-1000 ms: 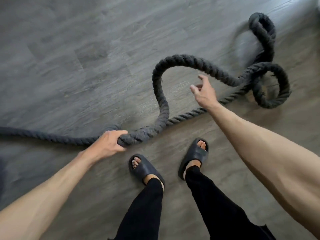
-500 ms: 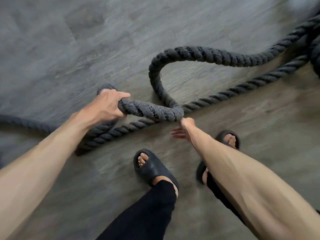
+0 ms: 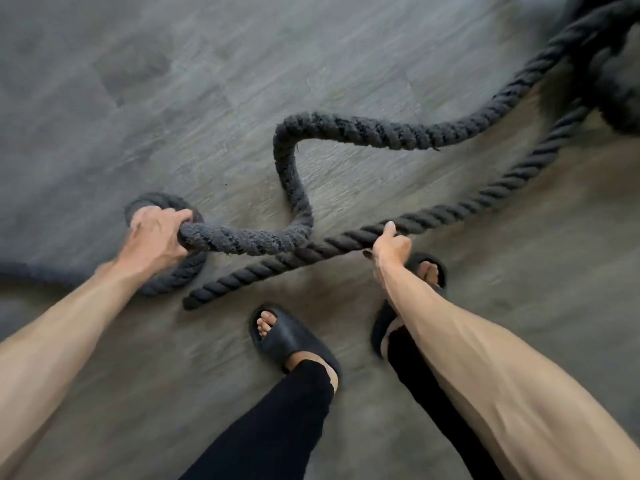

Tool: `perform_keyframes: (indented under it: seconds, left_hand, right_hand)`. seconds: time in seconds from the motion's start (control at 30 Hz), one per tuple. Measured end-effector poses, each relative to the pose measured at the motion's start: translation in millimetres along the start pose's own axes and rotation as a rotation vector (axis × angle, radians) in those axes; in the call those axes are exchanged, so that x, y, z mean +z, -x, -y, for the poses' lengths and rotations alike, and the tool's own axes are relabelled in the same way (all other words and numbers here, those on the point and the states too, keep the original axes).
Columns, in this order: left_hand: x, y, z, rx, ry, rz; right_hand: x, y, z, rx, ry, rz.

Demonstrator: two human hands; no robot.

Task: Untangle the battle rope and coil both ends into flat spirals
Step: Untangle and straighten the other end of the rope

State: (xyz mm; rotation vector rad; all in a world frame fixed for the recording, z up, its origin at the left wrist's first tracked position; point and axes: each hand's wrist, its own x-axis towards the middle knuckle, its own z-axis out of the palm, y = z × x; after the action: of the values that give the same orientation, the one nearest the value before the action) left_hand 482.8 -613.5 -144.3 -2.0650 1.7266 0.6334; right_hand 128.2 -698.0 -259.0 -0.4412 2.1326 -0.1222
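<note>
Grips with the left hand (image 3: 156,237), at 9 o'clock in the view, a raised, fuzzy stretch of the dark grey battle rope (image 3: 363,131), fingers wrapped over the top of it. Closes the right hand (image 3: 391,249), just past centre toward 3 o'clock, round a tighter-twisted stretch of the same rope, one finger stretched up along it. Leaves under the left hand a small loop (image 3: 173,278) lying flat on the grey wood-grain floor (image 3: 173,81). Carries the fuzzy stretch from the left hand's grip toward the centre, up in a hairpin bend toward 12 o'clock, then off toward 2 o'clock. Crosses it over the twisted stretch between the two hands, with the cut rope end (image 3: 188,302) resting on the floor at about 7 o'clock from centre. Ends at 1 to 2 o'clock in a blurred dark mass, its lay impossible to tell. Places at 6 o'clock two feet in black slide sandals (image 3: 294,341) below black trouser legs (image 3: 270,427), the right foot partly behind the right forearm.
</note>
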Motion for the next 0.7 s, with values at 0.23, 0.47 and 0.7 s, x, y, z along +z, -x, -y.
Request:
perform_keyframes:
  seconds: [0.23, 0.47, 0.7]
  left_hand:
    - [-20.0, 15.9, -35.7, -0.099, -0.144, 0.168]
    - [-37.5, 2.6, -81.4, -0.072, 0.062, 0.385]
    - [-29.0, 35.4, -120.0, 0.05, 0.48, 0.618]
  right_hand:
    - [-230.7, -85.9, 123.8, 0.03, -0.548, -0.501]
    - [-202.4, -59.5, 130.4, -0.057, -0.196, 0.086]
    - [-50.4, 35.3, 47.3, 0.303, 0.147, 0.738]
